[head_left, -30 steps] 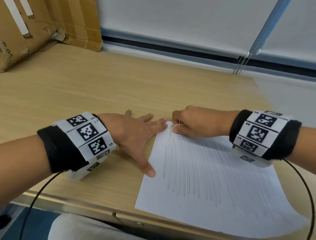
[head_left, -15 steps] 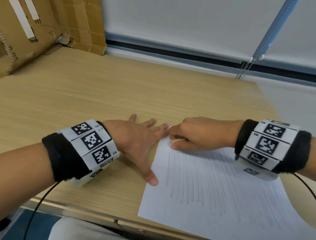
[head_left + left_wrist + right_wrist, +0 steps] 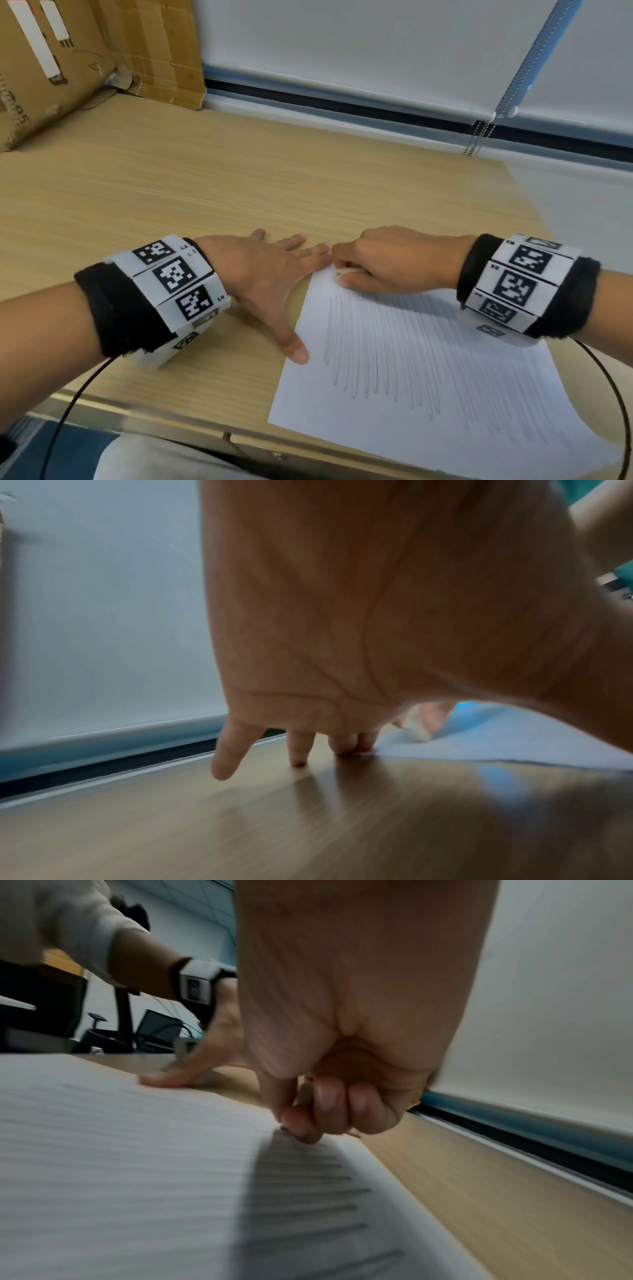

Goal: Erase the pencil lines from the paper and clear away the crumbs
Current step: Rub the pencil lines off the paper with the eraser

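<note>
A white sheet of paper [image 3: 428, 387] with several long pencil lines lies on the wooden desk [image 3: 205, 192], near its front edge. My right hand [image 3: 346, 270] pinches a small white eraser [image 3: 344, 271] and presses it on the paper's top left corner, at the upper ends of the lines. The eraser [image 3: 416, 727] also shows in the left wrist view, mostly hidden in the fingers. My left hand [image 3: 274, 270] lies flat and spread on the desk, its thumb on the paper's left edge and its forefinger tip at the corner. The paper [image 3: 154, 1177] fills the right wrist view.
Cardboard boxes [image 3: 68, 61] stand at the desk's far left corner. A white roller blind [image 3: 376, 44] with a bead chain [image 3: 479, 137] hangs behind the desk. A black cable [image 3: 613, 394] runs from my right wrist across the paper's right side.
My right hand with the eraser has slid a little left and toward me along the paper's top corner. The left hand stays spread on the desk and the paper's edge.
</note>
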Available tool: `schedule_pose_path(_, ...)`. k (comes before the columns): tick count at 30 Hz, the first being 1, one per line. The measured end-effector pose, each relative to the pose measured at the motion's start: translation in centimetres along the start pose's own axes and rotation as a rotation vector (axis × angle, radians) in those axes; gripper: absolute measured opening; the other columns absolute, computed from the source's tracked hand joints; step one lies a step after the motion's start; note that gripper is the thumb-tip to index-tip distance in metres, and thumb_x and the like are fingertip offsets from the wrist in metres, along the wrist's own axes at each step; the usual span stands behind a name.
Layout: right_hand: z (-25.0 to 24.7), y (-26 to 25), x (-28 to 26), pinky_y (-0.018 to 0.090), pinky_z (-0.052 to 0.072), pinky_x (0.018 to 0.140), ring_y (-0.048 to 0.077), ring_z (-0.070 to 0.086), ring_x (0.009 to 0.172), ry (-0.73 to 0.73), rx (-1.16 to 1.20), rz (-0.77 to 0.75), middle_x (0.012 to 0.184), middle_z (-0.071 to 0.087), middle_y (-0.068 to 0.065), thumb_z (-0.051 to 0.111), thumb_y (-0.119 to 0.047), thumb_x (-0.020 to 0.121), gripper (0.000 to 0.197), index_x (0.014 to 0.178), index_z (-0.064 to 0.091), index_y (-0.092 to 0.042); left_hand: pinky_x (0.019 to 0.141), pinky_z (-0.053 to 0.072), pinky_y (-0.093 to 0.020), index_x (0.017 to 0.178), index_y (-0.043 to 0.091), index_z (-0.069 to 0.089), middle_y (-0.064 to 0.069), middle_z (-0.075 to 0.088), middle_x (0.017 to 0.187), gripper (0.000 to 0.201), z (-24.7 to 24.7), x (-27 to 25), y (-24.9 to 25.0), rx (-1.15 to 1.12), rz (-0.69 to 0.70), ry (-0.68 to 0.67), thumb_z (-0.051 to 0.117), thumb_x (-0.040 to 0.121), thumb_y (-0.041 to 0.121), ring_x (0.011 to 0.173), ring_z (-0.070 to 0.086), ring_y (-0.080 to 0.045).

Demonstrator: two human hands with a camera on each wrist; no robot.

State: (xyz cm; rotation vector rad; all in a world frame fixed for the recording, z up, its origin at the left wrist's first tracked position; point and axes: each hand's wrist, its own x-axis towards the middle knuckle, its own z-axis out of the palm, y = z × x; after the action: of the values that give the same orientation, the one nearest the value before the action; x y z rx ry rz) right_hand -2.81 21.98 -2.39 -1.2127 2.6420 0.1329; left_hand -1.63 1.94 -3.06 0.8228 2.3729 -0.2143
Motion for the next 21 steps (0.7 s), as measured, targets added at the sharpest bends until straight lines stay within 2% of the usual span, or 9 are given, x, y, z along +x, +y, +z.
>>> schedule_pose_path(2,-0.3,-0.6,-0.1,0.026,0.032,0.052,0.007,0.042,0.054,-0.029,0.030,-0.025,0.063,0.044,-0.013,0.048,-0.034,0.097,0.015,0.088,0.047,-0.023,0.116,-0.007,-0.061,0.145,0.045,-0.028,0.025,-0.024,0.155,0.142,-0.1,0.0,-0.1,-0.008,-0.002,0.008,0.067,0.048,0.088,0.145,-0.021,-0.008)
schedule_pose_path(6,-1.2,0.2,0.8,0.031,0.032,0.056,0.016,0.046,0.063,-0.019,-0.022,0.115,0.066,0.044,-0.011,0.048,-0.036,0.097,0.018,0.088,0.046,-0.021,0.117,-0.008,-0.057,0.148,0.038,-0.026,0.022,-0.023,0.157,0.144,-0.5,0.4,-0.3,0.048,-0.068,-0.005,0.062,0.047,0.091,0.146,-0.017,-0.006)
schedule_pose_path(10,-1.0,-0.2,0.9,0.030,0.034,0.053,0.012,0.046,0.060,-0.084,0.043,0.044,0.068,0.050,-0.007,0.050,-0.032,0.095,0.020,0.091,0.055,-0.013,0.117,-0.009,-0.058,0.144,0.048,-0.028,0.023,-0.014,0.158,0.142,-0.5,0.5,-0.2,0.019,-0.038,0.004,0.063,0.043,0.091,0.147,-0.015,-0.007)
schedule_pose_path(15,-1.5,0.8,1.6,0.031,0.036,0.062,0.018,0.049,0.073,-0.047,-0.019,0.160,0.072,0.045,-0.011,0.048,-0.035,0.097,0.018,0.092,0.050,-0.018,0.117,-0.009,-0.056,0.148,0.037,-0.026,0.023,-0.024,0.156,0.146,-0.5,0.6,-0.3,0.038,-0.055,-0.009,0.059,0.043,0.094,0.145,-0.019,-0.005)
schedule_pose_path(18,-1.3,0.3,1.5,0.029,0.035,0.056,0.014,0.049,0.065,-0.070,0.033,0.074,0.072,0.051,-0.008,0.049,-0.031,0.096,0.019,0.095,0.055,-0.013,0.117,-0.009,-0.058,0.145,0.045,-0.027,0.030,-0.017,0.151,0.143,-0.6,0.5,-0.3,0.008,-0.030,-0.008,0.061,0.043,0.092,0.146,-0.017,-0.006)
schedule_pose_path(21,-1.3,0.1,1.5,0.023,0.033,0.052,0.007,0.049,0.061,-0.101,0.075,0.037,0.072,0.055,-0.008,0.051,-0.033,0.096,0.018,0.094,0.057,-0.016,0.116,-0.008,-0.060,0.144,0.048,-0.026,0.026,-0.012,0.157,0.140,-0.6,0.5,-0.3,-0.001,-0.018,0.009,0.064,0.046,0.090,0.147,-0.017,-0.008)
